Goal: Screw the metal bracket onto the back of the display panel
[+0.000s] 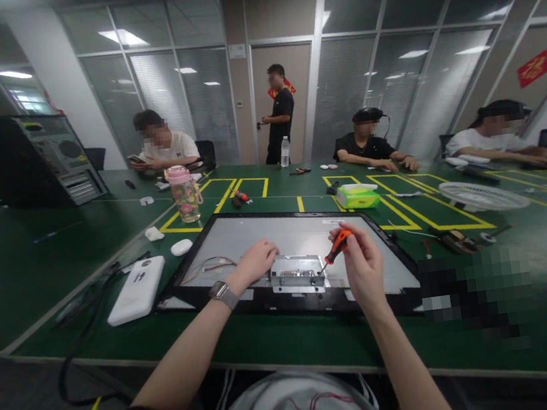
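Note:
A flat monitor panel (237, 236) lies face down on the green table, with a small metal bracket (299, 273) at its near edge. My right hand (362, 264) is closed round an orange-and-black screwdriver (337, 245) whose tip points down at the bracket's right side. My left hand (257, 261) rests on the panel just left of the bracket, fingers curled onto the metal; whether it holds anything is hidden. A watch sits on my left wrist.
A white box (137, 289) and a white mouse (181, 247) lie left of the panel. A pink bottle (184, 194), a green tissue pack (358, 196), a white fan grille (482, 195) and a computer case (26, 160) stand further off. Several people sit or stand along the far side.

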Motion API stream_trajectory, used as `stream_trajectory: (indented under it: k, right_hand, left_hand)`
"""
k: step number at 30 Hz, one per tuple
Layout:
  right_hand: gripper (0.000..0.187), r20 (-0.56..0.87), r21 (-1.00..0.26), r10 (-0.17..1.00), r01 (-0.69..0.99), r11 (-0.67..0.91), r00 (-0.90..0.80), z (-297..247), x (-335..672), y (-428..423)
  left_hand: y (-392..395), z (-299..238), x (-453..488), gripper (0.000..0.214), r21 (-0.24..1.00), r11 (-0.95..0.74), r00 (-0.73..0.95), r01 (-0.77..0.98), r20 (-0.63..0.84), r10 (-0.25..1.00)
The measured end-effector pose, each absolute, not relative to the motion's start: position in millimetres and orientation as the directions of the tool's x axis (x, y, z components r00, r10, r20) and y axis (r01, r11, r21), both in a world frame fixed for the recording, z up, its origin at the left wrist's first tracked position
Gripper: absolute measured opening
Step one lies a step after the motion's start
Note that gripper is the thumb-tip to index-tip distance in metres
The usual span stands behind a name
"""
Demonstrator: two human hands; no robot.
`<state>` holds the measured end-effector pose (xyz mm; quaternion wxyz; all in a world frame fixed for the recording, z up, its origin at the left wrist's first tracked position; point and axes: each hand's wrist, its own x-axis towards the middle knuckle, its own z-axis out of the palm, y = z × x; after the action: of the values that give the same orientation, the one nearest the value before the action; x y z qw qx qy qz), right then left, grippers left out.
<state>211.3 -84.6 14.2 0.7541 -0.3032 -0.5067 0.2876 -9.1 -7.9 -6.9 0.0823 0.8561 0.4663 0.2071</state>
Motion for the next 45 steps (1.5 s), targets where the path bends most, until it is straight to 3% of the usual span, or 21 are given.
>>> stream_trajectory:
  k: [9,19,27,45]
  right_hand:
    - [0.012,0.643,-0.725,0.685,-0.014,0.688,0.343,13.6,213.4,-84.2]
    - [0.027,0.593,-0.757,0.744,-0.102,0.645,0.307,13.9,212.0,-84.5]
    - [0.018,0.622,-0.749,0.725,-0.047,0.661,0.297,15.3,212.6,-86.5]
    - [0.019,0.594,-0.764,0.744,-0.074,0.641,0.306,15.9,211.9,-88.3]
  left_hand:
    - [-5.7,-9.9,-9.5,0.032,0.341,-0.544,0.471,0.767,0.277,0.838]
    - [-5.4,-9.7,-9.8,0.033,0.335,-0.554,0.481,0.762,0.279,0.831]
    - [-6.2,-7.8,-9.9,0.033,0.333,-0.548,0.479,0.767,0.271,0.835]
    - [-3.1,-10.1,-11.2,0.034,0.319,-0.552,0.490,0.770,0.258,0.833]
